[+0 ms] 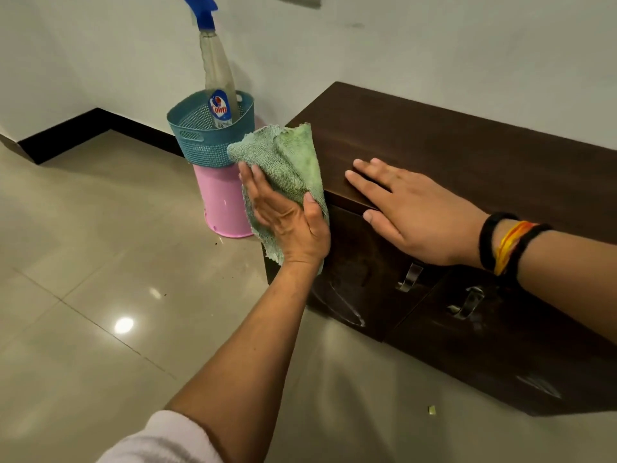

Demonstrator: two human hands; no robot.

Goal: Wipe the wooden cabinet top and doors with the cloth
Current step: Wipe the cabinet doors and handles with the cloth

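Left hand [287, 215] presses the green cloth [287, 162] flat against the cabinet's [467, 145] left end, at the front-left corner. Palm is on the cloth, thumb hooked over its right edge, so the cloth is pinned and lightly gripped. Top of the cloth pokes up above the top edge; lower part hangs down the side.

Right hand [410, 208] lies open, flat on the front edge of the top, fingers spread, holding nothing, looks like bracing.

Step in hand, as I read it: wiping the left side panel and corner. Doors [367, 295] show streaks and smears near the handles [409, 277], so they likely still need a pass.

Next move calls for dragging the cloth round the corner onto the door faces, firm flat pressure, working around the handles.

Basket [213, 135] with spray bottle [218, 78] sits on a pink bin [222, 202] just beside the cabinet's left end; watch not to knock it.
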